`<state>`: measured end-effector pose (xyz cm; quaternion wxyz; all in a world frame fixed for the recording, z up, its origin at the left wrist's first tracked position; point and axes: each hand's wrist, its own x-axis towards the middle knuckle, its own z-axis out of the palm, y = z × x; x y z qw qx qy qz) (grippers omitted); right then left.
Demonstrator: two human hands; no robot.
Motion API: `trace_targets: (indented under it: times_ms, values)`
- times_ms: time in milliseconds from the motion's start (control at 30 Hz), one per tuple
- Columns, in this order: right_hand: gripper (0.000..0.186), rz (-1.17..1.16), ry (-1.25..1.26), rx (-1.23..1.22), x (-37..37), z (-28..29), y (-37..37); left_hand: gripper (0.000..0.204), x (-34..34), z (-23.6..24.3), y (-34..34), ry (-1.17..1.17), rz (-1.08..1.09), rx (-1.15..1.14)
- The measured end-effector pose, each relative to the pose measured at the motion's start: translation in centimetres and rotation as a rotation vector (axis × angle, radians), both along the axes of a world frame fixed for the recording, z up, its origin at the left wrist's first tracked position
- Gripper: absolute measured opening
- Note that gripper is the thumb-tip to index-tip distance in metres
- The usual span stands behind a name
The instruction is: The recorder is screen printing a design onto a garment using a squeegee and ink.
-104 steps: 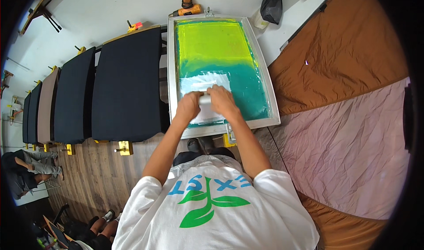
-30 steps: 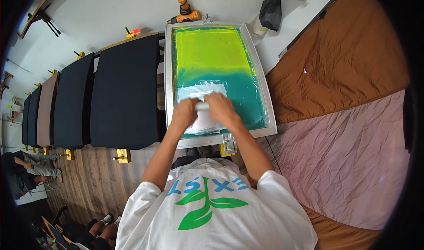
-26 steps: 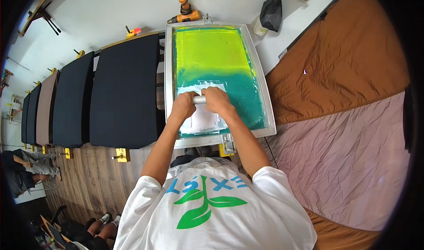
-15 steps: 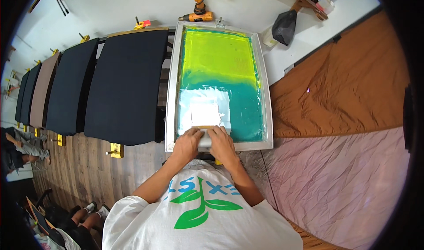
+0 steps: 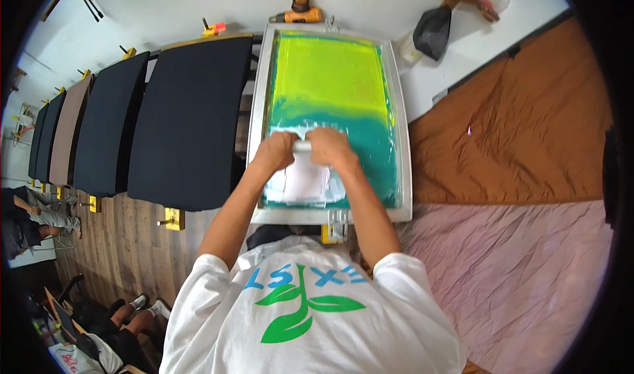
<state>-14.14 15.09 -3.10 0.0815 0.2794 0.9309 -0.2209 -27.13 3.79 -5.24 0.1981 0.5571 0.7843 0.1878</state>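
A screen-printing frame (image 5: 403, 143) lies in front of me, its mesh yellow-green at the far end and teal (image 5: 370, 159) nearer. My left hand (image 5: 276, 152) and my right hand (image 5: 329, 147) are closed side by side around a squeegee (image 5: 302, 146). Most of the squeegee is hidden behind the fingers; a pale strip shows between them. It stands over the left part of the mesh. On the near side of it, a whitish ink patch (image 5: 304, 179) with a pale rectangle spreads between my forearms.
To the left runs a row of platens covered in black cloth (image 5: 191, 123), with yellow clamps. An orange heat gun (image 5: 297, 15) lies beyond the frame. Brown fabric (image 5: 502, 129) and pinkish fabric (image 5: 489, 261) spread on the right. A black bag (image 5: 432, 34) hangs beyond. People sit at lower left.
Both hands have moved away from me with the squeegee, from the near end of the frame toward its middle. The white patch nearest me has spread and turned paler pink where they passed.
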Motion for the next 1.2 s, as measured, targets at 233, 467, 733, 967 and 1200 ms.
trace_targets:
  times_ms: [233,467,733,967,1200]
  values:
    - [0.033,-0.078,-0.156,-0.048,-1.4,1.3,0.5,0.029,-1.6,-0.6,1.8,0.064,-0.138,-0.089]
    - [0.031,-0.141,-0.207,0.035,-1.6,1.9,-0.4,0.022,-1.6,-1.6,2.3,0.132,-0.12,-0.056]
    - [0.033,-0.184,-0.159,0.072,0.7,0.4,-4.0,0.024,0.9,-3.3,-1.2,0.119,-0.083,0.056]
    - [0.046,-0.192,-0.162,0.11,2.7,-0.3,-5.5,0.028,3.2,-2.5,-3.2,0.236,-0.108,0.054]
    - [0.034,-0.197,-0.176,0.083,3.7,0.2,-7.7,0.022,3.9,-3.3,-5.0,0.184,-0.107,0.148]
